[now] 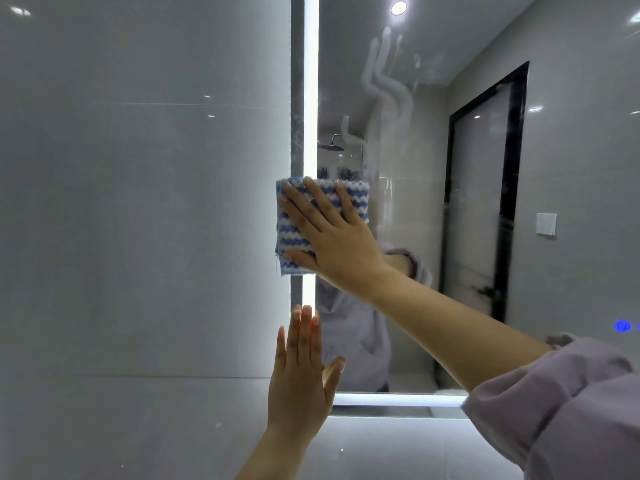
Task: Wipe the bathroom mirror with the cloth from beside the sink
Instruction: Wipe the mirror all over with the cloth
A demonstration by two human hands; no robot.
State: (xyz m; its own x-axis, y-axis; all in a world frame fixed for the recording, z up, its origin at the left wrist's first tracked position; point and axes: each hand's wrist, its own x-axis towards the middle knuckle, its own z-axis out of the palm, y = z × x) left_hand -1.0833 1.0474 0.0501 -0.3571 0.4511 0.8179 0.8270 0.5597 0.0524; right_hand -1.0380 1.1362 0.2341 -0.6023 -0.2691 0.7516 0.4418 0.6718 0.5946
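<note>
Head view: one mirror (433, 209), one cloth (294, 233), two hands. The right hand (332, 237) is pressing the folded blue-and-white cloth flat against the mirror's left edge, over the lit strip (310, 81), fingers spread, not pinching. The left hand (301, 372) is lying open, fingers together, on the mirror's lower left corner beside the wall (138, 202). Smears (384, 84) are showing higher up on the glass.

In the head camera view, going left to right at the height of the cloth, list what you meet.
Grey tiled wall → blue-and-white cloth → right hand pressed flat on it → mirror glass → reflected black door frame → reflected wall switch.
</note>
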